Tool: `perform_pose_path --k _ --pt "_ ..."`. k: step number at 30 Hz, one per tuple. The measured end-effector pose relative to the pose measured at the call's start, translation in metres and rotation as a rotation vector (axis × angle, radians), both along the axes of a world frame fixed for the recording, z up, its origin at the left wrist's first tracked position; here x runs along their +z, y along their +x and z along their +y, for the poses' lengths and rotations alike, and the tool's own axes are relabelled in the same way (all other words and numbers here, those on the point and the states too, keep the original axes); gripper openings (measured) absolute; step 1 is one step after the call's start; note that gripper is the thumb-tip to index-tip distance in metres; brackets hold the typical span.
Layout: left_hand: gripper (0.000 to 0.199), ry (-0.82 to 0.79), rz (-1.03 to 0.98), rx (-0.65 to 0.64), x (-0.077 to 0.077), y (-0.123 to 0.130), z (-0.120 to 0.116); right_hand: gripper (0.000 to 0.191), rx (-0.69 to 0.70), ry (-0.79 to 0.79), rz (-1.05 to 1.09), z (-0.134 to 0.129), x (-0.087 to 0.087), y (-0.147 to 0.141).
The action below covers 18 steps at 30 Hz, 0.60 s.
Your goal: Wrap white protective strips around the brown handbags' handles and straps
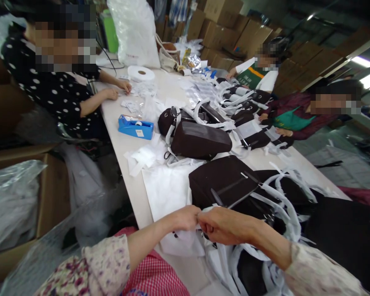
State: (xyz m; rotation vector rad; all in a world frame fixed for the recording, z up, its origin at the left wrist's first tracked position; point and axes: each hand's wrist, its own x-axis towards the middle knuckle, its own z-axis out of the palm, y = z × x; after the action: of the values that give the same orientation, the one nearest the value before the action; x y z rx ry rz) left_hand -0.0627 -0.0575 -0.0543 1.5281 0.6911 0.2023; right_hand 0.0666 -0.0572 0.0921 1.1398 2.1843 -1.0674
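My left hand (188,218) and my right hand (217,224) meet at the table's near side, both with fingers closed. Between and under them is thin white material; what exactly each one pinches is too small to make out. A white sheet (165,191) lies flat beyond my left hand. Just past my hands rests a dark brown bag (222,179) with handles wrapped in white. Another dark bag (253,267) with white-wrapped straps lies below my right forearm.
A blue tape dispenser (135,128), a white roll (141,73) and more dark bags (200,139) are on the table (128,164). One person works at the left, two across at the right. An open cardboard box (54,193) stands at the lower left.
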Motion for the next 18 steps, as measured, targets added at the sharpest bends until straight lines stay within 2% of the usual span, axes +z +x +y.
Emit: perform_pose_path --k 2,5,8,10,12,14,18 --pt "0.017 -0.042 0.016 0.026 0.003 0.000 -0.001 0.019 -0.149 -0.121 0.130 -0.001 -0.001 0.005" --pt "0.023 -0.103 0.035 0.071 0.012 0.000 -0.006 0.010 -0.526 -0.268 0.321 -0.007 -0.003 0.019" --pt "0.027 -0.191 0.042 0.116 0.021 0.000 -0.018 0.019 -0.920 -0.232 0.531 -0.029 -0.008 0.033" --pt "0.026 -0.300 0.012 0.145 0.023 0.001 -0.026 0.025 -1.108 -0.185 0.641 -0.052 -0.013 0.041" --pt "0.027 -0.363 -0.030 0.164 0.021 0.002 -0.033 0.027 -1.218 -0.171 0.674 -0.075 -0.020 0.044" --pt "0.031 -0.346 -0.052 0.170 0.019 0.003 -0.036 0.029 -1.264 -0.181 0.675 -0.093 -0.027 0.043" --pt "0.038 -0.296 -0.039 0.163 0.016 0.007 -0.038 0.029 -1.263 -0.093 0.725 -0.101 -0.042 0.033"
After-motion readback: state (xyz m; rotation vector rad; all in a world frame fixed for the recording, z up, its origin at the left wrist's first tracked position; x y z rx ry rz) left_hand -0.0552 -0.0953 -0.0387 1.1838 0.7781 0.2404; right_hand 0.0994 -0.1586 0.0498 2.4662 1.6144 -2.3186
